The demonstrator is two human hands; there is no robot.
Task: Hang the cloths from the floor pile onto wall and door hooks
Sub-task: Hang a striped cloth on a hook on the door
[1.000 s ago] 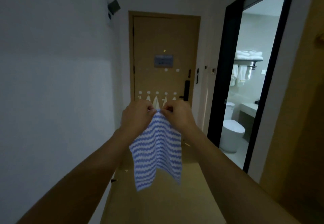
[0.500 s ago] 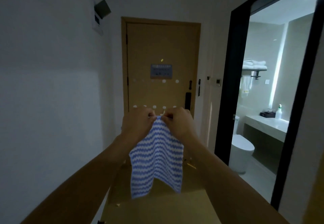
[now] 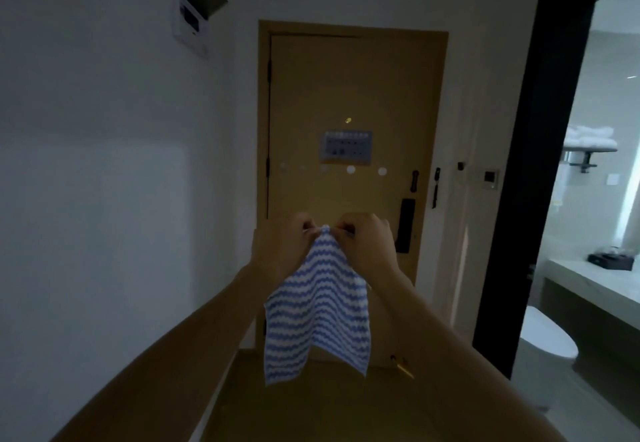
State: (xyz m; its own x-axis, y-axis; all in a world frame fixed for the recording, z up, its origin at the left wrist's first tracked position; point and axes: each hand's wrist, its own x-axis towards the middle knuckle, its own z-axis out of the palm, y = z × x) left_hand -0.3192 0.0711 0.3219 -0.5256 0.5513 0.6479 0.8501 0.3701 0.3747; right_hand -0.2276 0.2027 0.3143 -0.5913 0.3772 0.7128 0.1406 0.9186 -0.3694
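1. I have both hands up in front of me, pinching the top corner of the blue-and-white striped cloth (image 3: 317,306). My left hand (image 3: 282,247) nips the cloth's peak between thumb and curled fingers on one side, and my right hand (image 3: 367,244) does the same on the other, the two sets of fingertips almost meeting.
2. The cloth hangs down from that pinch between my forearms, spreading wider toward its lower edge, which dangles free above the floor (image 3: 311,407).
3. Straight ahead, behind the cloth, stands the tan wooden door (image 3: 356,88). A row of round white hooks (image 3: 350,169) runs across it below a small grey notice (image 3: 347,147); the ones to the left are fainter in the dim light.
4. My hands cover the part of the door just behind them, so I cannot tell what is mounted there.
5. A dark lock handle (image 3: 406,225) sits on the door's right side, beside my right hand.
6. The white wall (image 3: 104,199) on my left carries a small panel box (image 3: 195,9) up high.
7. To my right, a black-framed doorway (image 3: 540,164) opens onto a bathroom with a toilet (image 3: 547,341), a counter (image 3: 595,275) and folded white towels (image 3: 590,135) on a shelf.
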